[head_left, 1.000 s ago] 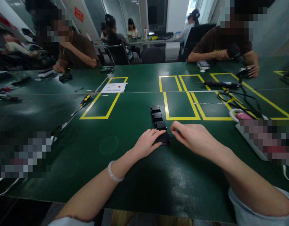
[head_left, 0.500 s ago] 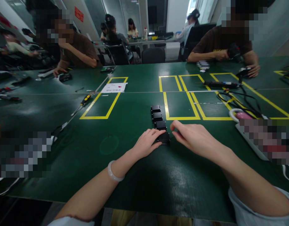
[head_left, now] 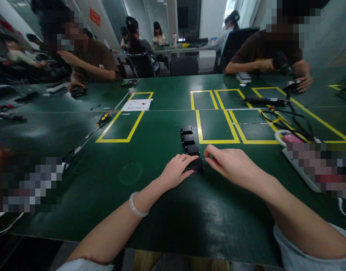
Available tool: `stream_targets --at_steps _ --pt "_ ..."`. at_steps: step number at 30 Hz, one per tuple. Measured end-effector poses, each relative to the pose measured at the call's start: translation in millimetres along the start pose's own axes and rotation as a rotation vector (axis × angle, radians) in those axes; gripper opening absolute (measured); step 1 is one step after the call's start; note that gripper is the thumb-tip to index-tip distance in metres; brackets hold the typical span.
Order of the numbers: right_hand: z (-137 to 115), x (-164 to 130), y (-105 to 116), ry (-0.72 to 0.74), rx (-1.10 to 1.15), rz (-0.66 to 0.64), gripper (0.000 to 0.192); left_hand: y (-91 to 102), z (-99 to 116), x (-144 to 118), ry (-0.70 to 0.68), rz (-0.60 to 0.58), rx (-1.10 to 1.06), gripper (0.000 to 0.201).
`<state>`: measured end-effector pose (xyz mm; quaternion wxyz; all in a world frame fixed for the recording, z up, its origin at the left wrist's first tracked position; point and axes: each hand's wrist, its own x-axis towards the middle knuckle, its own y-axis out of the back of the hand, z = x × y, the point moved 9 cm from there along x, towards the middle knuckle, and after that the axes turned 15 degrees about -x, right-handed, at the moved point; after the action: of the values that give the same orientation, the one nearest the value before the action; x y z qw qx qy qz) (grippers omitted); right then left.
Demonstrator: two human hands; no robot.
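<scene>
Both hands have stayed almost exactly where they were half a second ago, meeting at the nearest of four small black boxes (head_left: 196,164) that sit in a short row running away from the person, near the middle of the green table (head_left: 161,210) and just left of a yellow taped rectangle (head_left: 216,126). The left hand (head_left: 175,171), with a pale bangle (head_left: 136,206) on its wrist, lies palm down with its fingers loosely curled against the left side of that nearest box; the fingertips touch it rather than close around it. The right hand (head_left: 232,163) comes in from the other side, thumb and forefinger drawn together at the box's right edge, though whether they actually pinch it I cannot tell. The only small change here is that the right fingertips sit a touch closer to the box than before. The other three boxes (head_left: 187,139) have not shifted. Across the table at the far left edge, a co-worker's hand (head_left: 74,87) has moved onto a dark object there. A screwdriver (head_left: 101,120) lies to the left, and black cables (head_left: 286,118) trail along the right side.
</scene>
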<state>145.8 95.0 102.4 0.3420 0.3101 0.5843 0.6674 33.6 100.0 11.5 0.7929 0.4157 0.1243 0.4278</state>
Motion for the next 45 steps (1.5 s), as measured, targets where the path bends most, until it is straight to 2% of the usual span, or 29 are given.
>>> stream_targets --at_steps 6,11,19,25,33,39,45 --pt "-1.1 -1.9 4.0 0.021 0.034 0.038 0.013 -0.2 -0.7 0.1 0.003 0.0 -0.001 0.049" --pt "-0.8 0.2 0.5 0.005 0.003 0.0 0.02 -0.3 -1.4 0.4 0.007 -0.008 0.0 0.049" --pt "0.8 -1.4 2.5 0.027 0.02 0.035 0.013 -0.1 -1.3 -0.2 0.01 -0.004 -0.011 0.049" --pt "2.7 -0.6 1.8 -0.008 -0.016 -0.001 0.022 0.0 -1.5 -0.2 0.004 0.004 -0.011 0.047" --pt "1.9 -0.9 0.5 0.018 0.042 0.019 0.013 0.0 -0.4 0.1 0.008 -0.004 -0.005 0.047" --pt "3.0 0.5 1.9 -0.011 0.01 0.018 0.019 -0.9 -2.1 -0.2 0.007 0.003 -0.007 0.048" --pt "2.4 -1.6 0.0 0.007 0.021 0.013 0.015 -0.2 -1.2 -0.2 0.004 -0.003 -0.015 0.048"
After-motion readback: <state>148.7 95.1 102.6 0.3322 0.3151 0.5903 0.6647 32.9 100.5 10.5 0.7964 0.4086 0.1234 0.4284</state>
